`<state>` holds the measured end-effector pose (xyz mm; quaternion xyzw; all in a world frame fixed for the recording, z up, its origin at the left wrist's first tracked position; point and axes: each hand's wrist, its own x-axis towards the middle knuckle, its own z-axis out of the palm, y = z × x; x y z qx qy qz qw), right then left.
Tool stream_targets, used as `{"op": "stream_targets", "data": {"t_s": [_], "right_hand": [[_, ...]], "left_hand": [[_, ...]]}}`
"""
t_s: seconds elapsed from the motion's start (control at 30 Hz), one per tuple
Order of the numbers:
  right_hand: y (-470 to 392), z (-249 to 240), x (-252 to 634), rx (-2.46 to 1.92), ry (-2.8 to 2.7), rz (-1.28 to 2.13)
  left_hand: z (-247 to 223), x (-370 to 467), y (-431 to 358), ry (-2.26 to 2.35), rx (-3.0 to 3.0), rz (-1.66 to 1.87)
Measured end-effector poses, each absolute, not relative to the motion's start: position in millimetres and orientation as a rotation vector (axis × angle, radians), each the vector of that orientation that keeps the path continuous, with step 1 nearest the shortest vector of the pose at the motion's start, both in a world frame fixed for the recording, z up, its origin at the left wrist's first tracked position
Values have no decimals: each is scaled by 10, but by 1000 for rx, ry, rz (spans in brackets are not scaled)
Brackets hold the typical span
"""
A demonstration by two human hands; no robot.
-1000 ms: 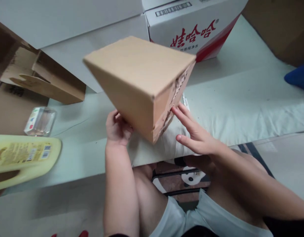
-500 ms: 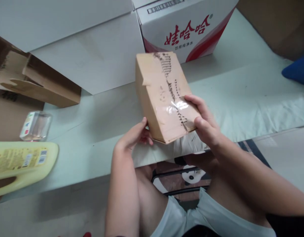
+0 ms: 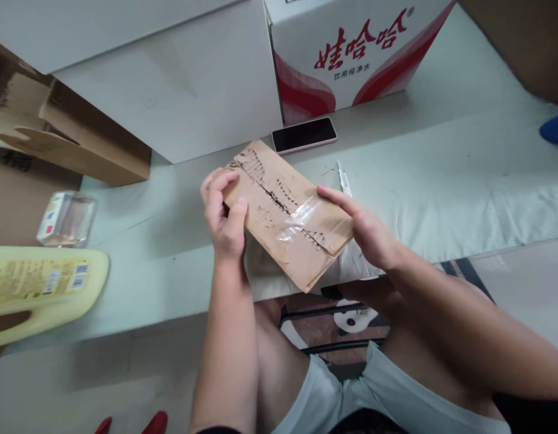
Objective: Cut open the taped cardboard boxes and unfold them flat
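Between my two hands is a small brown cardboard box (image 3: 279, 211), its upper face torn along a seam and crossed by shiny clear tape. My left hand (image 3: 225, 211) grips the far left end, thumb on top and fingers curled over the edge. At the opposite end, my right hand (image 3: 367, 223) holds the right side with the fingers along the edge. Just behind the box lies a dark-screened phone (image 3: 304, 135). A slim pale cutter (image 3: 344, 179) rests on the cloth near my right fingertips, partly hidden.
White cartons (image 3: 179, 102) and a red-and-white water carton (image 3: 351, 66) line the back of the cloth-covered table (image 3: 441, 187). On the left stand an opened brown carton (image 3: 93, 144), a clear container (image 3: 67, 218) and a yellow jug (image 3: 47, 289). Something blue (image 3: 554, 128) sits far right.
The box has turned and tipped flatter, its far end swinging left. My left hand has moved from the near corner to the far left end. The phone and cutter have come into sight.
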<state>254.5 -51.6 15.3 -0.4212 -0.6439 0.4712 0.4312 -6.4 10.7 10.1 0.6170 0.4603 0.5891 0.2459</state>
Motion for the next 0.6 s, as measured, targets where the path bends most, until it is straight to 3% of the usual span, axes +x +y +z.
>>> {"op": "stream_targets", "data": {"t_s": [0.27,0.47,0.6], "right_hand": [[-312,135,2711,-2117,-1861,569],[-227,115,2753,-2249,-1895,558],[-236,168,2772,-1978,-1560,949]], "left_hand": [[25,-68,134,1330,1681,1537],[24,-59,130,1359,1681,1543],[18,-57,129,1361,1705,1533]]}}
